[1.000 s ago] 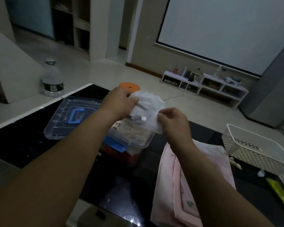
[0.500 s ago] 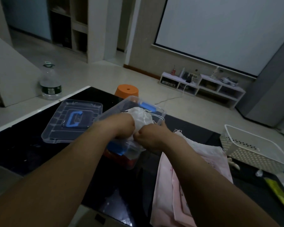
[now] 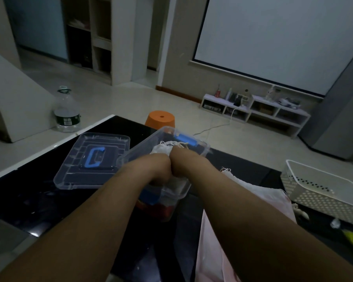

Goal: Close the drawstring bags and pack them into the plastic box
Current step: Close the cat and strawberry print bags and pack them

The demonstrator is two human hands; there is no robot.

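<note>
A second ago the white drawstring bag was held up above the plastic box. It has since been brought down and is now seen inside the box, with its gathered mouth and cords toward the far wall. The left grip and right grip have been lowered side by side into the box, touching each other, onto the near part of the bag. The fingers are hidden below the knuckles, so it cannot be told whether the bag is held or only pressed down. This bag may be judged as good as packed. The lid lies just beside the box on the worktop. The pink cloth bags by the right forearm are yet to be packed.
</note>
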